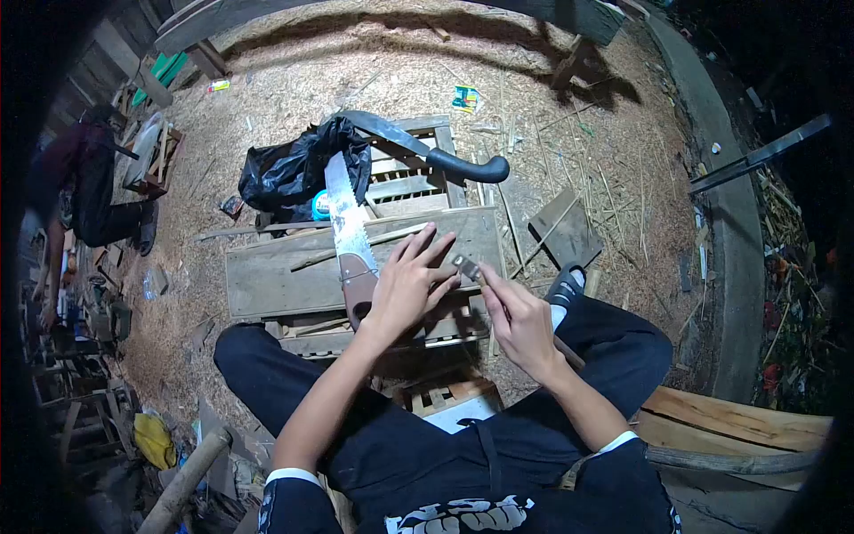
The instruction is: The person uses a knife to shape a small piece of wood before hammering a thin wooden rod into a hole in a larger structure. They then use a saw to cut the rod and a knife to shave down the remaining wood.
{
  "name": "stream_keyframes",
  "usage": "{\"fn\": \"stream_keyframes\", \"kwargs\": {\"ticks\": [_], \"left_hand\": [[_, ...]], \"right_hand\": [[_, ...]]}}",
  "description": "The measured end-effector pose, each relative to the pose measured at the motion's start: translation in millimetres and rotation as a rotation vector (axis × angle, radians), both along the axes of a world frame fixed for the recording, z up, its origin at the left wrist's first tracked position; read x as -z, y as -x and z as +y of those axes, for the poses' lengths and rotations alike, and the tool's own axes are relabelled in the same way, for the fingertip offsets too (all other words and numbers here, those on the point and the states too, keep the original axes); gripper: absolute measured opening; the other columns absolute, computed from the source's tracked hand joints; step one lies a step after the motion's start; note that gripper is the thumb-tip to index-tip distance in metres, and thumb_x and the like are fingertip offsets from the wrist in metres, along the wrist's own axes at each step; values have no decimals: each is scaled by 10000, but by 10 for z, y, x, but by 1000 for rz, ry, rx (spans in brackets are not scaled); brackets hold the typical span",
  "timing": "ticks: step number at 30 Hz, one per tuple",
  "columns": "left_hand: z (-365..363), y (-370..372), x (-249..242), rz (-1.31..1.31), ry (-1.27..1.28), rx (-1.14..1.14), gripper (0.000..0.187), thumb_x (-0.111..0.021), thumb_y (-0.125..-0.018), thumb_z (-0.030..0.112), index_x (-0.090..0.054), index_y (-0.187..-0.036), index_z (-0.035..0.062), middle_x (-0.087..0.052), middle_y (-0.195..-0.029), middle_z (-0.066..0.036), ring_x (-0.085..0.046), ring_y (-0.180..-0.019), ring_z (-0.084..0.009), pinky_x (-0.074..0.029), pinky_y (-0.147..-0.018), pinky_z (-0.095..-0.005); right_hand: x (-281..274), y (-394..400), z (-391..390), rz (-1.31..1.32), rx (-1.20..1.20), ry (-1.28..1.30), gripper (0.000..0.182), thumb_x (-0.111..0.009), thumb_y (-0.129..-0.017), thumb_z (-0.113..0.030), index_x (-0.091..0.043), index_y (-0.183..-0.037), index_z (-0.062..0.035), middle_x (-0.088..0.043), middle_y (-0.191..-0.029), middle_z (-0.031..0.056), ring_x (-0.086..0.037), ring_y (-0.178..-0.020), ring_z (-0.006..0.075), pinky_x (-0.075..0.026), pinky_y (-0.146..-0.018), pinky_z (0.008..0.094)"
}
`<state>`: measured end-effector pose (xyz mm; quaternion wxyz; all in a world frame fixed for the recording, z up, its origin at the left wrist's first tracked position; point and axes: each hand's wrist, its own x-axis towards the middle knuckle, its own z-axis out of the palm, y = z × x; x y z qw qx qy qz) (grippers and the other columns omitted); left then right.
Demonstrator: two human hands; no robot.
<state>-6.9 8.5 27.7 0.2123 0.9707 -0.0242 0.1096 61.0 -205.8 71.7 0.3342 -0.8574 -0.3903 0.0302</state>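
Observation:
My left hand (402, 292) lies with its fingers spread over the wooden plank of the low bench (267, 280), palm down. Beside its wrist is the brown handle (358, 280) of a handsaw whose shiny blade (347, 218) points away from me. My right hand (523, 327) is closed around what looks like a small hammer (466, 267). Its metal head sits close to my left fingertips, and a wooden handle end shows past my wrist. A thin wood strip (325, 256) lies across the plank, partly under the saw blade.
Farther back on the bench lie a second saw with a black handle (467, 165), a black plastic bag (285, 173) and a blue round item (321, 206). A loose board (567, 230) rests at the right. At the left, another person (84, 191) bends down. Wood shavings cover the ground.

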Motion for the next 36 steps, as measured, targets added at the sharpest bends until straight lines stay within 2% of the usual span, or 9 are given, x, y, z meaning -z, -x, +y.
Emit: {"fn": "stream_keyframes", "kwargs": {"ticks": [3,7,11,13,19,21,26,29,36], "left_hand": [[-4,7,27,-26,44,-4,238,-731,-931,293,-818,-1111,166,-546,-1563,-54,-403,-1516,-315,-321,-1239,-473],[12,1,3,-11,-37,2,255,-739,-928,309,-817,-1131,176,-547,-1561,-52,-401,-1517,-311,-318,-1239,-472],[4,2,36,2,-2,-8,264,-718,-947,340,-821,-1131,182,-543,-1564,-49,-401,-1518,-306,-322,-1235,-469],[-14,4,34,-6,0,-10,264,-704,-959,351,-825,-1124,184,-556,-1552,-52,-403,-1517,-306,-323,-1233,-470],[-10,9,45,-20,18,-16,271,-698,-966,349,-823,-1138,181,-565,-1544,-55,-407,-1513,-308,-316,-1236,-473],[-10,0,41,-20,14,-13,271,-694,-969,349,-823,-1140,183,-567,-1542,-56,-410,-1512,-308,-316,-1236,-474],[3,2,75,-27,8,-10,272,-699,-963,338,-827,-1126,162,-572,-1534,-62,-412,-1509,-311,-318,-1231,-474],[-3,-2,43,-19,22,-9,275,-706,-957,335,-825,-1135,161,-572,-1535,-58,-413,-1510,-305,-315,-1234,-470],[-13,7,30,-32,28,-17,274,-706,-956,340,-827,-1130,165,-573,-1538,-53,-420,-1504,-308,-316,-1231,-468]], "right_hand": [[80,27,-14,-2,39,-111,383,-588,-1059,-238,-629,-1434,-173,-732,-938,175,-722,-770,397,-572,-677,507],[98,-3,-13,-28,-4,124,378,-623,-1041,-202,-651,-1415,-156,-733,-936,164,-718,-728,378,-566,-633,470],[0,61,-2,-5,19,-93,357,-581,-1067,-251,-654,-1391,-121,-737,-978,193,-721,-782,420,-582,-683,507],[137,-14,-29,11,25,122,389,-626,-1043,-198,-638,-1425,-125,-732,-964,186,-709,-747,402,-559,-654,482],[51,8,-20,-23,24,-158,365,-570,-1072,-249,-641,-1409,-127,-731,-962,203,-718,-792,416,-582,-689,486],[117,-25,-40,-17,7,172,387,-598,-1059,-212,-624,-1441,-159,-723,-935,189,-712,-752,393,-562,-656,480],[-9,-28,-9,-53,-9,-39,374,-599,-1059,-249,-626,-1417,-144,-715,-885,181,-719,-750,399,-575,-653,491],[112,-16,-23,-35,6,104,395,-615,-1051,-230,-626,-1439,-162,-698,-858,173,-698,-712,392,-549,-633,492],[38,4,-5,-46,12,-23,388,-590,-1064,-234,-620,-1443,-159,-698,-865,183,-698,-711,403,-558,-643,500]]}}
